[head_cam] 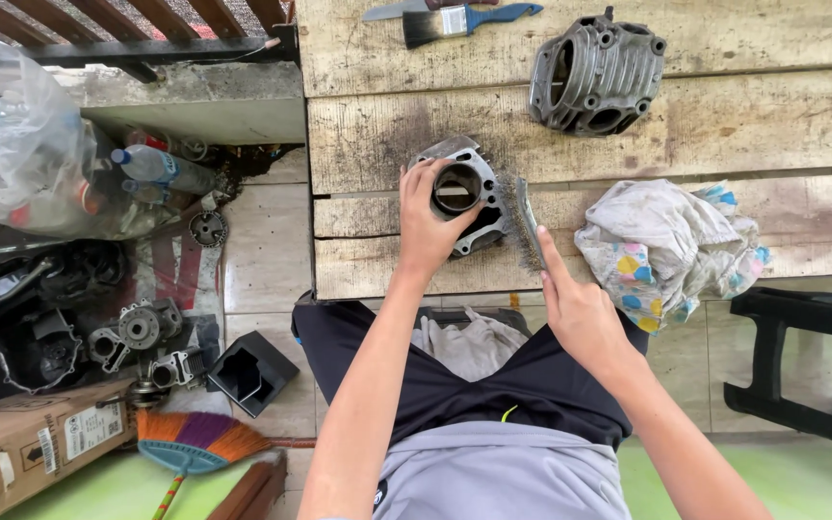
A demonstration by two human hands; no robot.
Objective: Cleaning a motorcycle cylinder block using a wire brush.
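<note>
- The left hand (426, 223) is wrapped around a grey metal engine cylinder (462, 193), fingers curled over its rim and thumb on the near side, holding it on the wooden bench (724, 125).
- The cylinder sits near the front edge of the bench, just ahead of the person's lap, with its round bore facing up.
- The right hand (578, 310) is closed around the handle of a wire brush (524, 221), index finger stretched out along the handle.
- The brush's bristles rest against the right side of the cylinder.
- A crumpled rag (666, 246) with coloured spots lies on the bench just right of the brush.
- A second finned engine casting (597, 75) stands further back on the bench, well apart from the hands.
- A paintbrush (464, 21) with a blue handle lies at the bench's far edge.
- On the floor to the left lie engine parts (137, 332), a plastic bottle (161, 169), a clear plastic bag (21, 135), a cardboard box (40, 438) and a colourful broom (195, 441).
- A black stool (801, 356) stands at the right.
</note>
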